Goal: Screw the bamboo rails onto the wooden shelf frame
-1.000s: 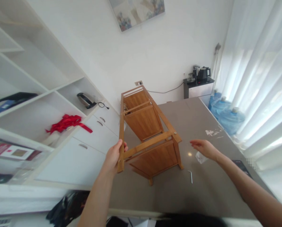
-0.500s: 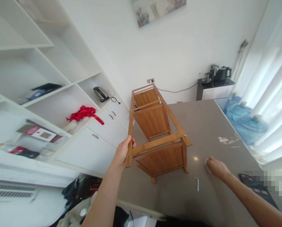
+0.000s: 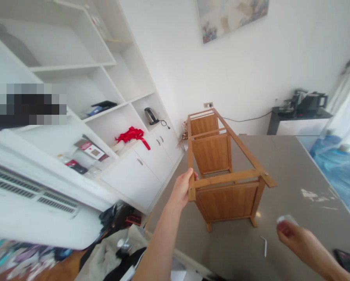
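A bamboo shelf rack [image 3: 222, 168] lies on its side on the grey table [image 3: 280, 164]. My left hand [image 3: 182, 190] is wrapped round its near upper left post. My right hand [image 3: 295, 234], low at the right, is closed on a small clear plastic bag [image 3: 284, 219] just above the tabletop. A bent metal hex key [image 3: 264, 246] lies on the table to the left of that hand, in front of the rack's feet.
White shelves and cabinets [image 3: 134, 164] line the left wall, with a kettle [image 3: 150, 116] and red ribbon [image 3: 132, 135]. A dark side unit with a kettle [image 3: 306, 103] stands at the back right. Blue water jugs [image 3: 339, 164] sit right. Clothes [image 3: 116, 242] lie on the floor.
My right hand came down onto the table and closed on the small plastic bag, then drew back toward me. My view swung left. My left hand kept its hold on the rack.
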`<state>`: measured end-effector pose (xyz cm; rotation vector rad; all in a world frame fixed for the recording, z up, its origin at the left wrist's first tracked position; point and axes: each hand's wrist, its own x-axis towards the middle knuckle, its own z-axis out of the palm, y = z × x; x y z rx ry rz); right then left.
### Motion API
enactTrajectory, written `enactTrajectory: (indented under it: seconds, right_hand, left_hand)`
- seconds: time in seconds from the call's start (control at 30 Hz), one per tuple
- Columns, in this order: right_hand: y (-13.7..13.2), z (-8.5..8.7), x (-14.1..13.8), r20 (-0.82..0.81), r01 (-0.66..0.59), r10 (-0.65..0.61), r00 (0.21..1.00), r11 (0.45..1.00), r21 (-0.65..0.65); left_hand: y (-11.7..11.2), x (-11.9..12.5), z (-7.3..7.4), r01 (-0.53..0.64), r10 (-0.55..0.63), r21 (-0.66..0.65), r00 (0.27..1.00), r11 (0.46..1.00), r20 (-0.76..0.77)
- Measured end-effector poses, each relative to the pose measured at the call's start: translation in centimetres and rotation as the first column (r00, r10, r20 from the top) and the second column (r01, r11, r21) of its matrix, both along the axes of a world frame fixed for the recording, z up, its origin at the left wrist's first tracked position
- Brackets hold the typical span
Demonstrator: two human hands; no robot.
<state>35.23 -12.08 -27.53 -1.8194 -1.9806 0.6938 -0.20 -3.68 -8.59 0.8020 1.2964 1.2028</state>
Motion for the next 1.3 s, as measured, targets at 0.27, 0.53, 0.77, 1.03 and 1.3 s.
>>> enactTrajectory:
  seconds: [0.27, 0.53, 0.77, 1.03, 1.3]
  right_hand:
    - [-0.1, 20.6, -13.2, -0.415, -0.139, 0.323, 0.850, 0.899, 0.415]
    - [5.9, 22.5, -21.3, -0.243, -0.423, 0.570, 0.785, 0.780, 0.461]
    - [5.6, 23.1, -22.9, -0.065, -0.534, 0.639, 0.766, 0.690, 0.487]
    - [5.4, 22.5, -23.2, -0.037, -0.550, 0.653, 0.756, 0.665, 0.506]
    - [5.4, 22.1, -22.3, 0.178, -0.621, 0.657, 0.733, 0.540, 0.568]
  left_hand:
    - [-6.2, -0.2, -1.7, 0.051, -0.091, 0.188, 0.973, 0.981, 0.211]
    - [-7.7, -0.7, -1.9, 0.034, -0.119, 0.261, 0.940, 0.965, 0.320]
    - [-8.1, -1.4, -2.2, 0.024, -0.107, 0.254, 0.941, 0.967, 0.321]
    - [-8.1, -1.5, -2.3, 0.028, -0.127, 0.263, 0.922, 0.964, 0.367]
    - [-8.8, -2.4, -2.7, 0.132, -0.230, 0.357, 0.941, 0.925, 0.247]
